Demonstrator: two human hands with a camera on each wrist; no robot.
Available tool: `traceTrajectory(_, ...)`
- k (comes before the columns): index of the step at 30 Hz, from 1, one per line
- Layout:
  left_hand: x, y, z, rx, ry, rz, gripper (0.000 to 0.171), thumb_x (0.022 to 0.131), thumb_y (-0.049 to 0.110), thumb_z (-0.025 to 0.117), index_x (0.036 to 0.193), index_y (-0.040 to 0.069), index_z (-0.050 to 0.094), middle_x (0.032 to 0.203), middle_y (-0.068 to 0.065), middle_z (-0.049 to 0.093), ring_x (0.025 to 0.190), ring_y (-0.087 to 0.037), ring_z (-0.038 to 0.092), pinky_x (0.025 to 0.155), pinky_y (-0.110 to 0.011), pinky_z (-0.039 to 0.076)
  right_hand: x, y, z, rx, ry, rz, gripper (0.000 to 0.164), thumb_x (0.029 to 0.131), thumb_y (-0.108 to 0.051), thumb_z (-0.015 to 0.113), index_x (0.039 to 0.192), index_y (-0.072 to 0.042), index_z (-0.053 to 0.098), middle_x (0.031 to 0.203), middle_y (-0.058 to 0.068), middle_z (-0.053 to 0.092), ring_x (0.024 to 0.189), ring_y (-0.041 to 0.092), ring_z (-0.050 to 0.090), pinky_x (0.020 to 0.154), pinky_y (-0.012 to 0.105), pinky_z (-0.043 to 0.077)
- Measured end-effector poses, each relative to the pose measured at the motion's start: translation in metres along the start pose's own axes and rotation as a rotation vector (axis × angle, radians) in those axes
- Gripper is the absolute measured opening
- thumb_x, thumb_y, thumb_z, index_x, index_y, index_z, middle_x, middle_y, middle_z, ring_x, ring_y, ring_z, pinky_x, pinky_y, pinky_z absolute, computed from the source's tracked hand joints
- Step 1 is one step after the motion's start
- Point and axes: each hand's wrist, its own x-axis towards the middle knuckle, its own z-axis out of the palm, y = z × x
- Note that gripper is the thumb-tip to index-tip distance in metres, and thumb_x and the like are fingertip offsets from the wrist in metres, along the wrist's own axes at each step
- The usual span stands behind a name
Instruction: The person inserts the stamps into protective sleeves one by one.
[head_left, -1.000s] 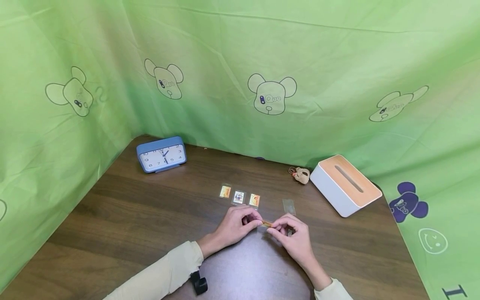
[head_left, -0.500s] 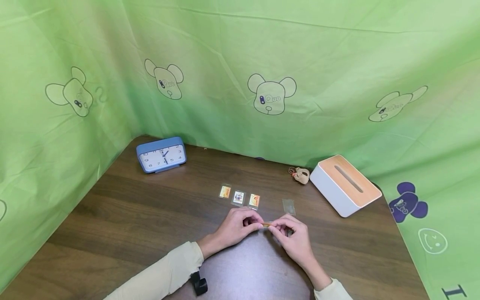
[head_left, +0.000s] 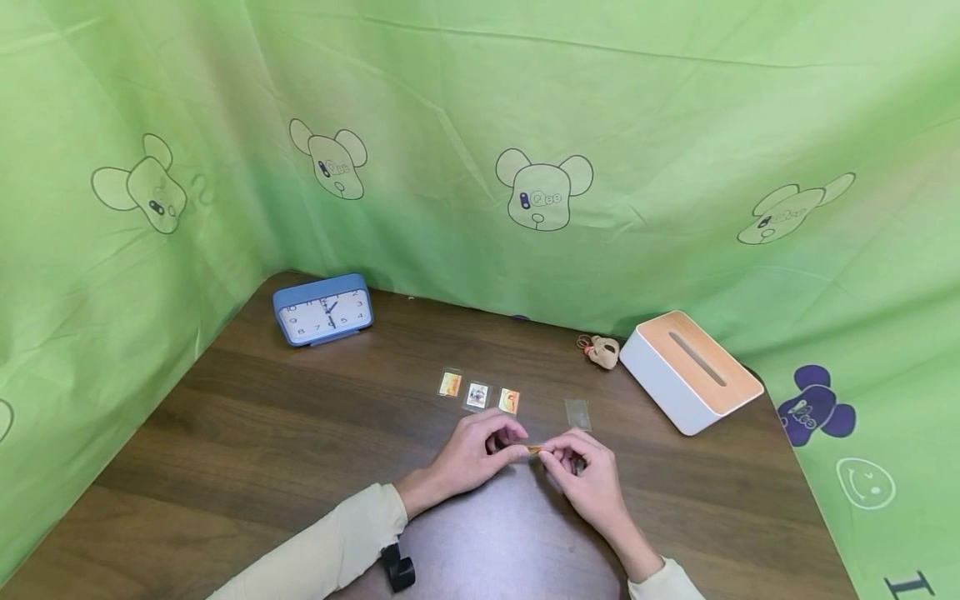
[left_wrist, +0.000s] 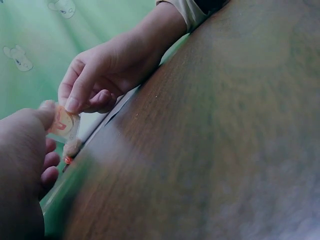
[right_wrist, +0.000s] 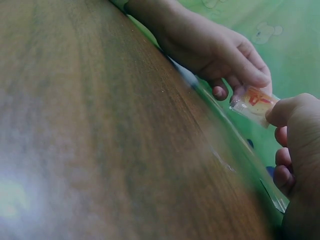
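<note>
A small orange-and-cream stamp in a clear plastic sleeve [right_wrist: 254, 103] is held up off the table between both hands. My left hand [head_left: 476, 450] has its thumb and index finger at the left edge of the sleeve. Opposite, my right hand [head_left: 588, 475] pinches the right edge between thumb and index finger. In the left wrist view, the sleeve [left_wrist: 65, 124] stands tilted, and the print on the stamp faces the camera. Just beyond the left hand lie three sleeved stamps in a row: the left one [head_left: 450, 383], the middle one [head_left: 477, 395] and the right one [head_left: 509, 400].
A bare clear sleeve [head_left: 577, 413] lies beyond the right hand. Farther back are a beige animal-shaped keychain [head_left: 602, 352] and a white tissue box with a wooden lid [head_left: 690, 367]. A blue alarm clock [head_left: 324, 310] stands back left. Green printed cloth [head_left: 435, 208] hangs behind the table [head_left: 247, 433].
The left index finger has lifted slightly from the left thumb, and the held sleeve has tilted a little. The right hand and the things on the table stay in place.
</note>
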Motion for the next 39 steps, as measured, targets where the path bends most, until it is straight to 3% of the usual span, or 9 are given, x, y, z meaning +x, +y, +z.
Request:
traceTrajectory(5, -0.001, 0.0, -0.001, 0.088, 0.03, 0.072, 0.007, 0.098, 0.01, 0.086, 0.099, 0.012, 0.08, 0.09, 0.003, 0.069, 0.08, -0.002, 0.06, 0.069, -0.016, 0.053, 0.001, 0.0, 0.001, -0.018, 0.013, -0.023, 0.022, 0.084, 0.015, 0.086, 0.086, -0.004, 0.076, 0.075, 0.004, 0.063, 0.061, 0.01, 0.052, 0.05, 0.025, 0.042)
traceTrajectory(12, -0.002, -0.001, -0.002, 0.277, -0.007, 0.155, 0.006, 0.098, 0.016, 0.087, 0.097, 0.017, 0.081, 0.089, 0.009, 0.072, 0.083, -0.003, 0.061, 0.077, -0.015, 0.05, 0.0, 0.001, -0.002, 0.003, -0.009, -0.011, 0.027, 0.081, 0.015, 0.088, 0.09, -0.008, 0.079, 0.08, 0.002, 0.066, 0.063, 0.01, 0.055, 0.051, 0.023, 0.044)
traceTrajectory(17, -0.003, -0.002, -0.002, 0.282, -0.033, 0.146, 0.005, 0.1, 0.017, 0.085, 0.102, 0.015, 0.081, 0.091, 0.008, 0.074, 0.084, -0.003, 0.064, 0.078, -0.015, 0.052, 0.001, 0.0, -0.003, 0.022, -0.019, -0.006, 0.03, 0.084, 0.013, 0.089, 0.095, -0.014, 0.082, 0.085, 0.0, 0.069, 0.064, 0.007, 0.056, 0.053, 0.02, 0.045)
traceTrajectory(23, -0.001, -0.001, -0.003, 0.32, -0.024, 0.14, 0.005, 0.1, 0.016, 0.084, 0.099, 0.015, 0.08, 0.088, 0.008, 0.074, 0.082, -0.003, 0.062, 0.076, -0.016, 0.051, 0.0, -0.001, -0.003, 0.055, 0.041, -0.024, 0.031, 0.083, 0.018, 0.087, 0.098, -0.008, 0.082, 0.083, 0.005, 0.07, 0.064, 0.012, 0.058, 0.053, 0.019, 0.046)
traceTrajectory(30, 0.004, 0.0, -0.002, 0.422, 0.028, 0.14, 0.013, 0.095, 0.016, 0.089, 0.097, 0.017, 0.077, 0.082, 0.009, 0.072, 0.077, -0.005, 0.06, 0.074, -0.023, 0.051, 0.001, -0.005, -0.005, 0.012, 0.129, -0.028, 0.032, 0.077, 0.028, 0.083, 0.092, 0.0, 0.079, 0.08, 0.01, 0.067, 0.063, 0.014, 0.055, 0.052, 0.018, 0.042)
traceTrajectory(35, 0.003, 0.0, -0.002, 0.46, 0.048, 0.127, 0.015, 0.093, 0.016, 0.09, 0.096, 0.017, 0.076, 0.083, 0.009, 0.074, 0.081, -0.009, 0.063, 0.08, -0.03, 0.054, 0.007, -0.025, -0.011, -0.026, 0.137, -0.038, 0.028, 0.077, 0.029, 0.081, 0.09, 0.004, 0.077, 0.077, 0.012, 0.064, 0.061, 0.016, 0.052, 0.052, 0.021, 0.04)
traceTrajectory(39, 0.003, -0.003, -0.001, 0.497, 0.093, 0.116, 0.017, 0.09, 0.015, 0.092, 0.092, 0.017, 0.075, 0.091, 0.006, 0.075, 0.092, -0.015, 0.064, 0.092, -0.037, 0.055, 0.008, -0.028, -0.019, -0.072, 0.134, -0.034, 0.029, 0.075, 0.029, 0.082, 0.089, 0.004, 0.077, 0.076, 0.012, 0.063, 0.06, 0.015, 0.05, 0.052, 0.02, 0.039)
